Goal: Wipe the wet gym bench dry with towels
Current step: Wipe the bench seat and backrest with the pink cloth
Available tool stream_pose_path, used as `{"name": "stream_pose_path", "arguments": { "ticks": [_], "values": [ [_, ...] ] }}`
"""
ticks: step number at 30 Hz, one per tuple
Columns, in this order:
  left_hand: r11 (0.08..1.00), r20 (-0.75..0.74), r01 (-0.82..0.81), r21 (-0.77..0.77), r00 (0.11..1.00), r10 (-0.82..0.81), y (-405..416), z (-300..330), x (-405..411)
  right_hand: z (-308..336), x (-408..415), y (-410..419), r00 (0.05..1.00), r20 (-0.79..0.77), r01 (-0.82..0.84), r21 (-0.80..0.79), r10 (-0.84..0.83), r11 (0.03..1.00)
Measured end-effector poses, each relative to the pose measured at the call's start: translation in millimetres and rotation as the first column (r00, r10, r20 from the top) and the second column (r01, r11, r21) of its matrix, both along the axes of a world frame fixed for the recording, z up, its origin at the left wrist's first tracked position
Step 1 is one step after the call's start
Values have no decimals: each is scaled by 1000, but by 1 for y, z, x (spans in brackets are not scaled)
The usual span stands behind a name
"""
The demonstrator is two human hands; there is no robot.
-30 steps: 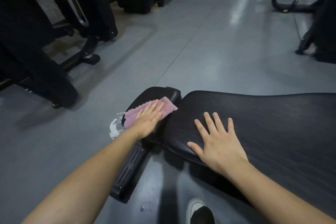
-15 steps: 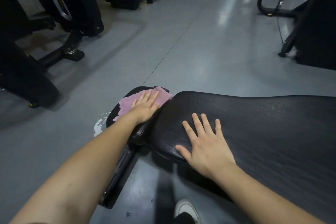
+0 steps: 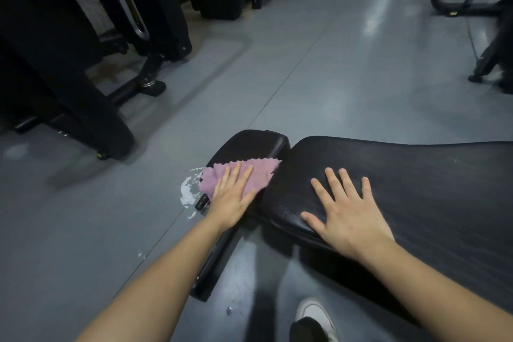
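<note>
At 6 o'clock, nearest the camera, the toe of a white and black shoe [image 3: 315, 318] stands on the grey floor [image 3: 347, 86], with a small bolt [image 3: 229, 310] on the floor just to its left. Two bare forearms reach up from the bottom corners.

The right hand [image 3: 345, 209] lies flat on the long black pad of the gym bench [image 3: 416, 189], which serves here as the table; its fingers are straight and spread, its grip apart and holding nothing. This pad fills the frame from the centre out to 3 o'clock, and its textured surface shines faintly near the rounded left end.

At about 9 o'clock from that hand, the left hand [image 3: 231, 193] presses palm down on a pink towel [image 3: 241, 175], fingers straight and together, so the grip is apart and lies on the cloth rather than clamped round it. The towel lies spread on the near part of the smaller black seat pad [image 3: 249, 144], just beside the gap between the two pads, one zigzag-edged corner touching the long pad.

A white smear [image 3: 187, 191] marks the floor just left of the towel. A black frame bar [image 3: 213, 266] runs below the left wrist toward 6 o'clock.

Farther off, black gym machines [image 3: 69, 78] stand from 9 to 12 o'clock, and more dark equipment [image 3: 497, 44] stands at 2 o'clock.
</note>
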State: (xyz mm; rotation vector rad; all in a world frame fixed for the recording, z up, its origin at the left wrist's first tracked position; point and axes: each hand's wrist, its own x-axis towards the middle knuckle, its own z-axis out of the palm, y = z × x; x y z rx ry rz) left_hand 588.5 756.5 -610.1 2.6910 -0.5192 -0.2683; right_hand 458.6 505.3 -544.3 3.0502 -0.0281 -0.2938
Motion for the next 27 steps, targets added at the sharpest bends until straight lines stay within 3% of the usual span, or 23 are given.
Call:
{"name": "stream_pose_path", "arguments": {
  "ticks": [5, 9, 14, 19, 23, 27],
  "values": [
    [956, -191, -278, 93, 938, 291, -9, 11, 42, -3, 0, -1, 1000, 22, 3, -15, -3, 1000],
    [931, -271, -344, 124, 891, 365, -6, 18, 70, -6, 0, 0, 999, 33, 8, -32, -7, 999],
    [903, -253, -425, 53, 869, 424, 3, 4, 108, -11, 0, -1, 995, 103, 2, 28, -5, 1000],
    [926, -290, -375, -41, 892, 348, -21, 21, 127, -16, 0, -2, 989, 145, -12, 32, 7, 999],
    [955, -233, -295, -24, 931, 282, -35, 7, 164, -17, 0, -1, 988, 153, -21, 36, 15, 999],
    [993, -247, -112, 24, 962, 115, -85, 34, 156, -18, 1, -1, 987, 160, -18, 40, 11, 999]
  ]
}}
